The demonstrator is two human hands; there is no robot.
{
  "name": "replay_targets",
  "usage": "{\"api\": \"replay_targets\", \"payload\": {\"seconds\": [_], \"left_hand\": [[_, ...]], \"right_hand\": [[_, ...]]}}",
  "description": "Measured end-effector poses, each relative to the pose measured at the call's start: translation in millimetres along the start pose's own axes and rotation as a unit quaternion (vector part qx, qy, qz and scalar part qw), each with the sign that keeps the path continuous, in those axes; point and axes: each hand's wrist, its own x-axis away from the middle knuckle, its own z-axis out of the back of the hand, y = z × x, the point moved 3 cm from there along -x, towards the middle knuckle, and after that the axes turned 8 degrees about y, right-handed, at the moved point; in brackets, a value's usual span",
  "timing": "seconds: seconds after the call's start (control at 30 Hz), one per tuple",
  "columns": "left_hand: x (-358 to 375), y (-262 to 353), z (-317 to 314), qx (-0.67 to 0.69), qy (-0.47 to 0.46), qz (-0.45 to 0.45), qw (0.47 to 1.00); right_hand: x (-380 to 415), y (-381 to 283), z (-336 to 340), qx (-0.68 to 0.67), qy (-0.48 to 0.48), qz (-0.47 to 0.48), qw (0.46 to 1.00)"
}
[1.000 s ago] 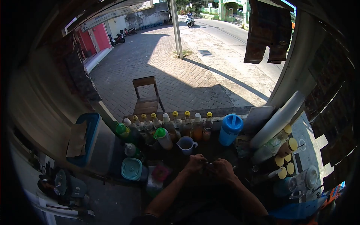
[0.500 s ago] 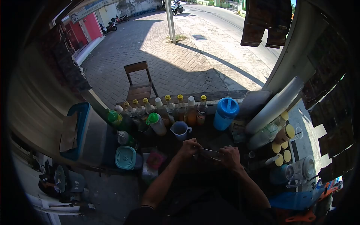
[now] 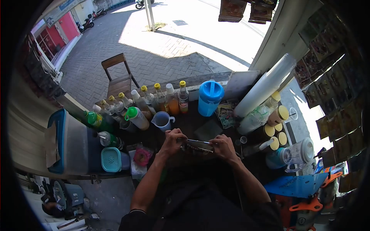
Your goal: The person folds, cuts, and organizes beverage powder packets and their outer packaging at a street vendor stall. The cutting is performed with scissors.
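Observation:
Both my hands are over the dark counter with their fingers closed on opposite ends of a thin, flat, silvery-grey object [image 3: 198, 144]. Its kind cannot be made out, and something darker with a pale edge shows just below it. My left hand [image 3: 173, 141] pinches the left end, and my right hand [image 3: 224, 147] pinches the right end. Beyond my left hand stands a translucent measuring jug [image 3: 163, 121]. A dark flat square [image 3: 209, 130] lies on the counter just past the held object.
Several bottles with yellow or white caps [image 3: 183, 98] line the counter's far edge. A blue drink pitcher [image 3: 211, 99] stands right of them. Stacked plastic cups [image 3: 266, 86] and lidded jars [image 3: 279, 115] crowd the right; a turquoise basket [image 3: 111, 159] and a large bin [image 3: 79, 142] are left.
The view has swung right and down, so the counter items appear farther left and higher. My hands still grip the flat object, which now lies more level in view.

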Motion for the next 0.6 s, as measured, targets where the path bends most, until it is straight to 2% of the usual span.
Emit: {"api": "replay_targets", "payload": {"seconds": [0.17,0.27,0.33,0.43,0.47,0.53,0.6], "left_hand": [[-6,8,-1,-0.009,-0.036,0.029,0.999],[-8,9,-3,-0.010,-0.053,0.001,0.999],[-9,5,-3,0.034,-0.031,0.021,0.999],[-6,-2,-9,0.050,-0.047,0.048,0.996],[-5,-3,-10,0.049,-0.049,0.047,0.996],[-7,2,-6,0.133,-0.034,0.081,0.987],[-8,3,-5,0.116,-0.028,0.061,0.991]], "right_hand": [[0,4,-7,-0.050,0.030,-0.002,0.998],[-2,2,-4,-0.063,0.037,-0.004,0.997],[-3,-2,-1,-0.059,0.037,0.000,0.998],[-6,-11,-2,-0.055,0.083,0.035,0.994],[-7,-12,-6,-0.093,0.070,0.020,0.993],[-9,-16,-14,-0.132,0.060,0.005,0.990],[-12,-15,-20,-0.150,0.015,-0.107,0.983]]}}
